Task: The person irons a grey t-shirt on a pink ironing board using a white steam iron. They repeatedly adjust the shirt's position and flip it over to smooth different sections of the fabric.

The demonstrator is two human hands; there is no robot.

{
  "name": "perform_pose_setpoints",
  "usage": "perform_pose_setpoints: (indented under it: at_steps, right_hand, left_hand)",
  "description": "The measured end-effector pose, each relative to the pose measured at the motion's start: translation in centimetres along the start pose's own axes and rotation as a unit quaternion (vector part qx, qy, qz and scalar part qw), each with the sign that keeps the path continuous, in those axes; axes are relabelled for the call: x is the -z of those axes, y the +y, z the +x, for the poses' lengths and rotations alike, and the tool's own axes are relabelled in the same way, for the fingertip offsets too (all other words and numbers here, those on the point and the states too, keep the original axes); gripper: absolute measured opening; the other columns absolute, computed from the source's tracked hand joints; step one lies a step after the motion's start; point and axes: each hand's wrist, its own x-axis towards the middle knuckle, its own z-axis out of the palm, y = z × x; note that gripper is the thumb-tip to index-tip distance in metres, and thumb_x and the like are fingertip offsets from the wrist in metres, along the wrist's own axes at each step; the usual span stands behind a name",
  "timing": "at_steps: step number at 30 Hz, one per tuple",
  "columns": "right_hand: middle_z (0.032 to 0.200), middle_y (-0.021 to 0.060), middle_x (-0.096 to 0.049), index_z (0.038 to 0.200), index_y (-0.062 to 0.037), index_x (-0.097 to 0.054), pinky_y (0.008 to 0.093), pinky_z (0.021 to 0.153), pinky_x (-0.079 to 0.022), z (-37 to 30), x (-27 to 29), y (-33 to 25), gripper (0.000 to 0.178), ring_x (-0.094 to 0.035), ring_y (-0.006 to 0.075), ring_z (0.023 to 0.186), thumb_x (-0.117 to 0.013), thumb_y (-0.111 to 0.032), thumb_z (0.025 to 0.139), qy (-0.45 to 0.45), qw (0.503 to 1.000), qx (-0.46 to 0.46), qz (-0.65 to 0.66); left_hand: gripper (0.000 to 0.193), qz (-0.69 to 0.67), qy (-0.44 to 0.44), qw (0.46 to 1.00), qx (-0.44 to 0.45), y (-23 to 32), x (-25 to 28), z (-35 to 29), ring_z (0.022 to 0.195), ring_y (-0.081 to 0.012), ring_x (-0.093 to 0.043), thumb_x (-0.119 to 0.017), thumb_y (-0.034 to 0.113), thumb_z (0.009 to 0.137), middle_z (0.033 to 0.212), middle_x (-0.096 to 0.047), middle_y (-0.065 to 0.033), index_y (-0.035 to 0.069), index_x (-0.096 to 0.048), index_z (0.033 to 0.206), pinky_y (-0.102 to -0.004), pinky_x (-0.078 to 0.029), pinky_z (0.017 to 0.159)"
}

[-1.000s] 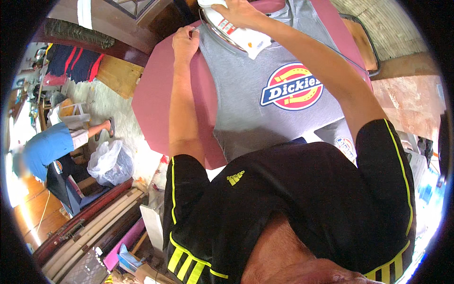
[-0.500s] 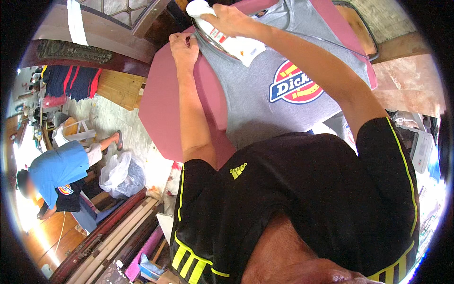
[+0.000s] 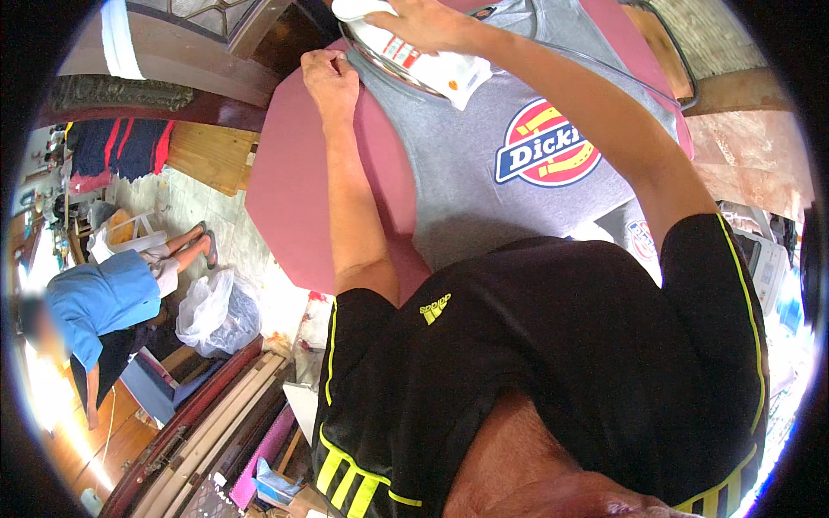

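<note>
While left hand [image 3: 331, 79] pins shirt [image 3: 492, 190], right hand [image 3: 423, 22] irons.

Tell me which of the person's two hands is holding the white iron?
The right hand, at the top, grips the white iron on the grey T-shirt. The left hand only pinches the shirt's edge.

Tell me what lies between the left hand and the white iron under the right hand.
In the head view, only grey T-shirt fabric lies between the left hand and the white iron.
</note>
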Motion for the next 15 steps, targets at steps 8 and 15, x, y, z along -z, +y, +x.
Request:
perform_pose_setpoints:
  at_steps: [8, 15]
  right_hand:
    - [0.105, 0.0353, -0.063, 0.107, 0.0094, -0.061, 0.0544, 0.09, -0.049, 0.6, -1.5, 0.1, 0.059, -0.061, 0.0489, 0.106, -0.048, -0.048, 0.098, 0.007, 1.0, 0.022, 0.015]
    - [0.106, 0.034, -0.064, 0.107, 0.0083, -0.061, 0.0539, 0.088, -0.049, 2.0, 0.7, 0.8, 0.059, -0.062, 0.0484, 0.102, -0.047, -0.048, 0.098, -0.027, 0.998, 0.044, -0.038]
  left_hand:
    - [0.006, 0.008, 0.029, 0.999, 0.011, -1.0, -0.1, -0.8, 0.086, -0.033, -0.059, -0.068, 0.0, 0.076, 0.092, -0.058, -0.0191, -0.004, -0.067, 0.081, -0.0415, -0.05, 0.078]
    - [0.005, 0.011, 0.003, 1.0, 0.008, -0.6, -0.1, 0.0, 0.082, -0.0313, -0.061, -0.068, 0.001, 0.078, 0.09, -0.061, -0.0177, -0.003, -0.069, 0.081, -0.0401, -0.051, 0.077]
